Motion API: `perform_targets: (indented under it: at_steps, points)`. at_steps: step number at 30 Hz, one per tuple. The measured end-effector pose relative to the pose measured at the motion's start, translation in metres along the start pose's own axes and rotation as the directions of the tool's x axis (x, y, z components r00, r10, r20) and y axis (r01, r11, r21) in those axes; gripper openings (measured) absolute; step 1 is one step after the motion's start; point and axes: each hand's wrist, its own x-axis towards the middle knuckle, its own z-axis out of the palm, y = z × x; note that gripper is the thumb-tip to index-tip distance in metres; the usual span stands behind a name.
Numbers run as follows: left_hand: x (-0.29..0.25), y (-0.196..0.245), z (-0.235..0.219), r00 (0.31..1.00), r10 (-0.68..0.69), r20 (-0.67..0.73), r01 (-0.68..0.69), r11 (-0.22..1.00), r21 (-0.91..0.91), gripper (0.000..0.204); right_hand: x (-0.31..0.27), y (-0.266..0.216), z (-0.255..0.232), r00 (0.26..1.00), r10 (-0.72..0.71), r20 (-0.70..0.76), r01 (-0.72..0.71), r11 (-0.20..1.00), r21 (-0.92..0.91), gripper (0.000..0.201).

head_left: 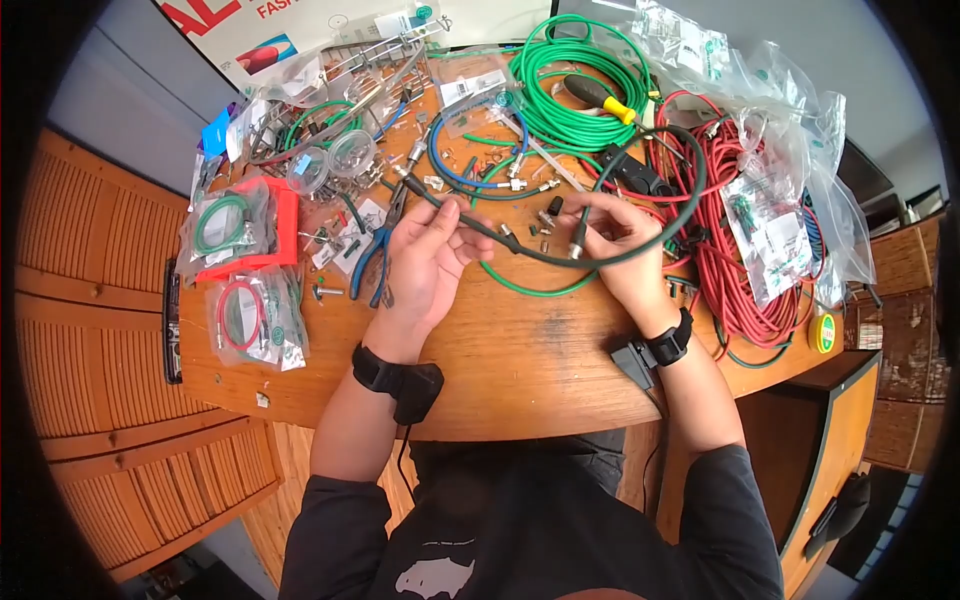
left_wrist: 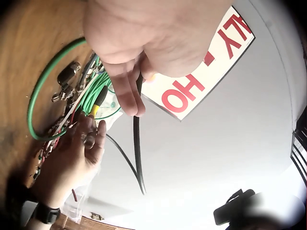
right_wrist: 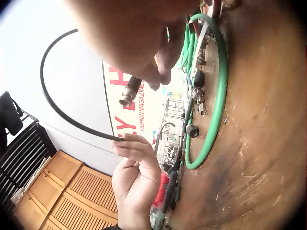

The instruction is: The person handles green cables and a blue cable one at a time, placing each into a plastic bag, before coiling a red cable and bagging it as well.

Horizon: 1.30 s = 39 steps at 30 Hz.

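A dark cable (head_left: 560,262) with a metal connector at each end is held above the table, looping at the right. My left hand (head_left: 428,258) pinches it near one end between thumb and fingers; that connector points up and left. My right hand (head_left: 622,245) holds the other end, whose metal connector (head_left: 577,250) points down toward me. In the right wrist view this connector (right_wrist: 126,97) sticks out below the right fingers, and the left hand (right_wrist: 136,184) grips the cable (right_wrist: 81,125). The left wrist view shows the cable (left_wrist: 137,148) running down from the left fingers.
Blue-handled pliers (head_left: 370,265) lie left of my left hand. Behind are a green cable coil (head_left: 590,125), a yellow-black screwdriver (head_left: 600,98) and loose connectors. Red cable (head_left: 735,255) and plastic bags (head_left: 770,230) fill the right; bagged cables and a red tray (head_left: 287,225) stand left.
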Motion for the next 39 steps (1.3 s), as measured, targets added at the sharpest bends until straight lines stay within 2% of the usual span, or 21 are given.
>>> perform_targets:
  at_steps: [1, 2, 6, 8, 9, 10, 11, 13, 15, 17, 19, 21, 22, 23, 25, 27, 29, 31, 33, 35, 39]
  points:
    - [0.001, -0.001, 0.0, 0.998, 0.041, -0.043, -0.041, 0.999, 0.001, 0.017, 0.0, -0.001, -0.001, 0.998, 0.06, 0.035, -0.057, 0.996, -0.062, 0.024]
    - [0.002, -0.001, -0.001, 0.993, 0.083, -0.087, -0.083, 0.997, 0.004, 0.018, -0.001, -0.003, 0.001, 0.998, -0.06, -0.003, 0.06, 0.998, -0.003, 0.016]
    - [0.007, -0.002, -0.008, 0.967, 0.19, -0.169, -0.194, 0.981, -0.012, 0.019, 0.0, -0.006, 0.0, 0.998, -0.004, 0.066, -0.004, 0.993, 0.118, 0.011]
    - [0.007, 0.001, -0.008, 0.935, 0.238, -0.261, -0.239, 0.971, 0.028, 0.02, 0.005, 0.007, 0.0, 0.939, -0.344, -0.019, 0.337, 0.928, -0.158, 0.017]
    - [0.007, 0.002, -0.01, 0.935, 0.239, -0.262, -0.24, 0.97, 0.028, 0.02, 0.005, 0.008, 0.003, 0.939, -0.345, -0.018, 0.338, 0.928, -0.158, 0.017]
    - [0.006, 0.003, -0.014, 0.947, 0.211, -0.241, -0.206, 0.978, 0.047, 0.02, 0.004, 0.009, 0.007, 0.982, -0.177, -0.06, 0.183, 0.975, 0.125, 0.021]
    - [0.006, 0.004, -0.015, 0.958, 0.182, -0.22, -0.172, 0.983, 0.066, 0.021, 0.004, 0.009, 0.009, 0.999, 0.001, -0.053, 0.02, 0.916, 0.401, 0.026]
    - [0.004, 0.008, -0.005, 0.969, 0.19, -0.155, -0.155, 0.965, 0.21, 0.02, 0.005, 0.008, 0.006, 0.997, 0.077, -0.022, -0.056, 0.864, 0.5, 0.032]
    - [0.003, 0.005, 0.003, 0.978, 0.187, -0.089, -0.145, 0.925, 0.352, 0.02, 0.006, 0.001, 0.0, 0.96, 0.275, 0.061, -0.261, 0.786, 0.561, 0.034]
    - [0.0, -0.004, 0.008, 0.954, 0.297, -0.049, -0.209, 0.77, 0.603, 0.017, 0.005, -0.002, 0.0, 0.953, 0.3, 0.044, -0.28, 0.813, 0.511, 0.035]
    - [0.001, -0.011, 0.004, 0.941, 0.339, 0.007, -0.265, 0.72, 0.641, 0.014, 0.004, 0.003, -0.001, 0.947, 0.278, 0.161, -0.321, 0.835, 0.446, 0.035]
    - [0.002, -0.01, 0.003, 0.902, 0.398, 0.165, -0.355, 0.47, 0.808, 0.013, 0.002, 0.001, 0.002, 0.932, 0.315, 0.181, -0.363, 0.821, 0.441, 0.037]
    - [-0.005, -0.004, 0.01, 0.923, 0.356, 0.149, -0.302, 0.427, 0.852, 0.014, 0.001, 0.001, 0.002, 0.919, 0.308, 0.247, -0.386, 0.831, 0.4, 0.038]
    - [-0.007, -0.001, 0.014, 0.922, 0.357, 0.149, -0.303, 0.428, 0.852, 0.014, 0.001, 0.001, 0.001, 0.901, 0.302, 0.31, -0.405, 0.841, 0.358, 0.039]
    - [-0.008, 0.001, 0.019, 0.889, 0.321, 0.326, -0.416, 0.273, 0.868, 0.016, 0.0, 0.003, 0.002, 0.891, 0.294, 0.346, -0.42, 0.824, 0.381, 0.04]
    - [-0.008, -0.005, 0.015, 0.845, 0.378, 0.378, -0.487, 0.256, 0.835, 0.018, 0.0, 0.002, 0.002, 0.839, 0.295, 0.457, -0.447, 0.852, 0.271, 0.04]
    - [-0.008, -0.005, 0.013, 0.814, 0.265, 0.517, -0.553, 0.082, 0.829, 0.023, -0.001, -0.006, 0.002, 0.831, 0.319, 0.455, -0.463, 0.85, 0.25, 0.04]
    - [-0.009, -0.005, 0.015, 0.82, 0.254, 0.512, -0.543, 0.065, 0.837, 0.028, -0.002, -0.01, -0.001, 0.757, 0.4, 0.517, -0.574, 0.784, 0.234, 0.041]
    - [-0.01, -0.006, 0.016, 0.816, 0.236, 0.528, -0.546, 0.013, 0.837, 0.03, -0.004, -0.014, 0.001, 0.745, 0.41, 0.527, -0.584, 0.783, 0.215, 0.039]
    - [-0.01, -0.006, 0.017, 0.811, 0.239, 0.534, -0.553, 0.019, 0.833, 0.029, -0.006, -0.015, 0.004, 0.76, 0.434, 0.484, -0.505, 0.863, 0.018, 0.036]
    - [-0.01, -0.007, 0.017, 0.77, 0.253, 0.586, -0.592, -0.058, 0.804, 0.031, -0.007, -0.017, 0.008, 0.844, 0.322, 0.429, -0.37, 0.929, 0.029, 0.04]
